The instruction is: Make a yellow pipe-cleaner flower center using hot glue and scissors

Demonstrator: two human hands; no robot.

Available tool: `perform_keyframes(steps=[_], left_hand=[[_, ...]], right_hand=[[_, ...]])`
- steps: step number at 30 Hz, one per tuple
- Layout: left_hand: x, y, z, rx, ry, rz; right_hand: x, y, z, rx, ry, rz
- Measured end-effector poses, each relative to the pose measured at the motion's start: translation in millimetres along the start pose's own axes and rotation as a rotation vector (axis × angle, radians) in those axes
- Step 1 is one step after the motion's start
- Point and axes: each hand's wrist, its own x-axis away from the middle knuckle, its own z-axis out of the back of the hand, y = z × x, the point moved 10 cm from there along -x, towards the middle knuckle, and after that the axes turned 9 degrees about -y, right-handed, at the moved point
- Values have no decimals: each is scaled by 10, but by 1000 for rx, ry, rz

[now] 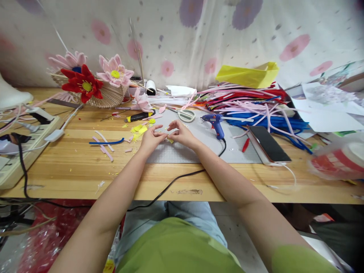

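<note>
Over the grey mat (182, 153), the left hand (151, 139) and the right hand (184, 135) meet with fingertips almost touching, both pinched closed on a small yellowish piece (171, 140) that the fingers partly hide, its exact shape too small to tell; the blue glue gun (214, 123) lies on the mat, right of the hands, and the scissors (186, 115) lie across its far part; yellow scraps (138, 131) and a yellow-and-black cutter (140, 116) sit by the mat's left side, a blue strip (106, 142) farther left on the desk (76, 170); the phone (269, 143) rests at the mat's right edge; beyond the mat's far right lies a heap of coloured fuzzy stems (256, 121); a red flower (82, 84) stands beyond its far left.
</note>
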Motion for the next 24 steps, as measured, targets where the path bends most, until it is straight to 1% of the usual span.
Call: perform_keyframes(steps=[3, 6, 9, 11, 14, 17, 20, 24], left_hand=[[18, 15, 45, 14, 53, 13], [46, 14, 82, 64, 108, 49], [79, 2, 104, 130, 155, 81], [91, -4, 100, 158, 163, 91], [92, -11, 84, 168, 149, 93], [77, -29, 65, 184, 106, 106], [58, -54, 60, 211, 62, 127], [45, -67, 37, 196, -4, 146]], right_hand=[[0, 21, 33, -13, 11, -6], [0, 57, 49, -84, 23, -20], [-6, 128, 5, -218, 27, -53], [-12, 186, -43, -292, 26, -88], [-20, 223, -48, -317, 55, -104], [-20, 183, 13, -298, 77, -68], [-13, 117, 46, -276, 41, -33], [9, 26, 28, -251, -39, 4]])
